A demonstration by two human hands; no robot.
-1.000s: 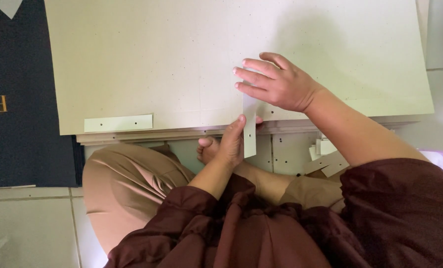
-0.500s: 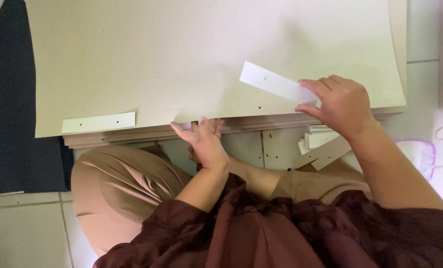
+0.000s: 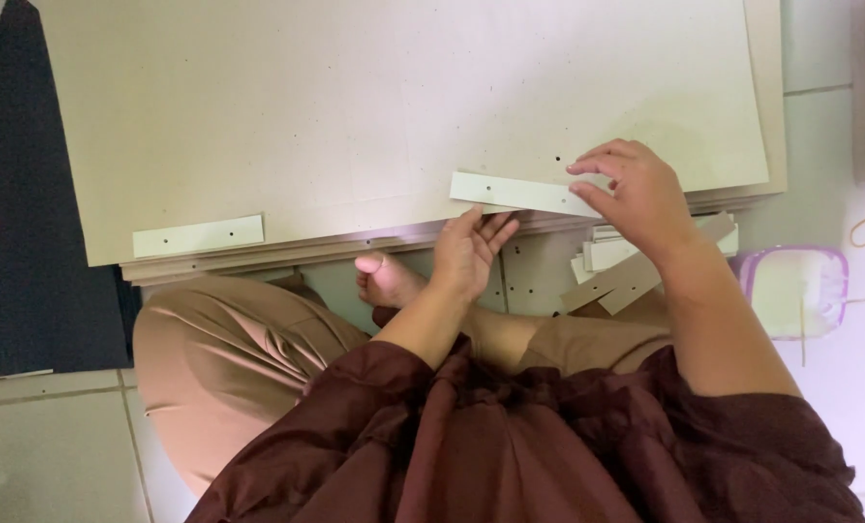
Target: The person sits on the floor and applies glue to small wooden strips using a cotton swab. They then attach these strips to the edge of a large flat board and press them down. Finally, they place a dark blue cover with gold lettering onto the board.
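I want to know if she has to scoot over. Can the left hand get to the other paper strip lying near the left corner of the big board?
Probably yes. The left hand rests at the board's near edge, and bare board lies between it and that strip.

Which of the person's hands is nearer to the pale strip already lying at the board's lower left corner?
Left. The left hand sits at the board's near edge, right of the corner strip. The right hand is farther right, gripping another strip.

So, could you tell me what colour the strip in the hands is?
The strip is pale cream, seen in the head view.
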